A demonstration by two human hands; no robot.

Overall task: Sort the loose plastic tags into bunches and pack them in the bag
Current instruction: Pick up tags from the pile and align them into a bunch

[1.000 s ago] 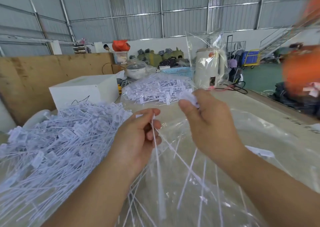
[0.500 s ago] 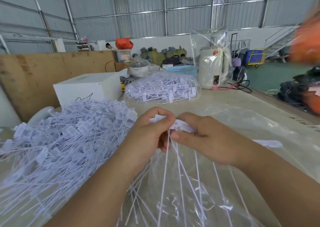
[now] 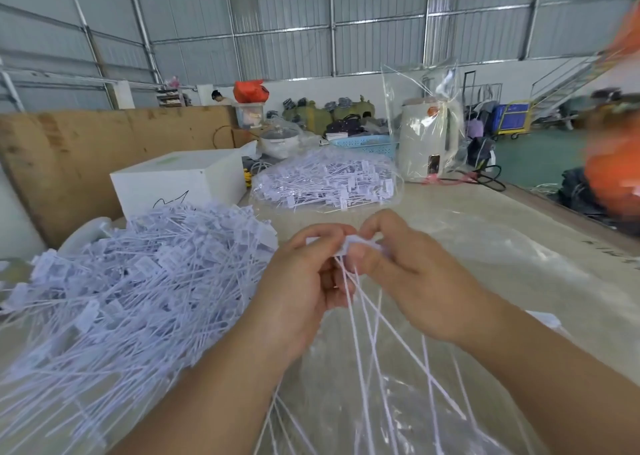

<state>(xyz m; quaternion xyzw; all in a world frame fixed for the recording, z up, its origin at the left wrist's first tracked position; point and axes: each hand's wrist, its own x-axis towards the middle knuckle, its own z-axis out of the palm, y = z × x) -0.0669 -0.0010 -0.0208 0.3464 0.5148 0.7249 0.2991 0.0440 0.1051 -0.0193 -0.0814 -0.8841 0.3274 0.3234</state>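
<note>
A big heap of loose white plastic tags [image 3: 131,281] covers the table's left side. My left hand [image 3: 301,288] and my right hand [image 3: 408,278] meet above the table, both pinching the heads of a small bunch of tags [image 3: 353,243]. The bunch's long thin tails [image 3: 367,343] hang down and fan out between my forearms. A clear plastic bag [image 3: 450,316] lies flat on the table under my hands. Farther back sits a filled clear bag of tags [image 3: 325,180].
A white box [image 3: 180,180] stands behind the heap, with a plywood board [image 3: 69,149] along the left. A white appliance wrapped in clear plastic [image 3: 427,142] and a blue basket [image 3: 367,142] stand at the table's far end. Blurred orange shapes [image 3: 613,170] fill the right edge.
My hands were apart a second ago, each with tags. They have come together, and the tag heads are now gathered into one bunch between both hands.
</note>
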